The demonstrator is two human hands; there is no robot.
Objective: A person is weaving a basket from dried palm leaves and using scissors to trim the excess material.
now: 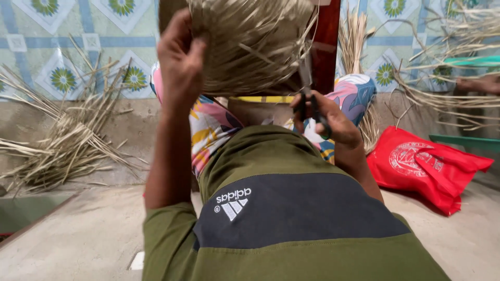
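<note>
Olive-and-black shirt (291, 218) nearest. I see left hand (179, 60) clamped on woven dry-straw basket (250, 41), top cut off. Right hand (333, 119) fingers closed through black-handled scissors (311, 106); blades hard to make out.

Tiled wall (78, 47) with green-blue floral pattern stands behind. Concrete floor (88, 234) lies below it. Dark red post (327, 47) rises against the wall.
</note>
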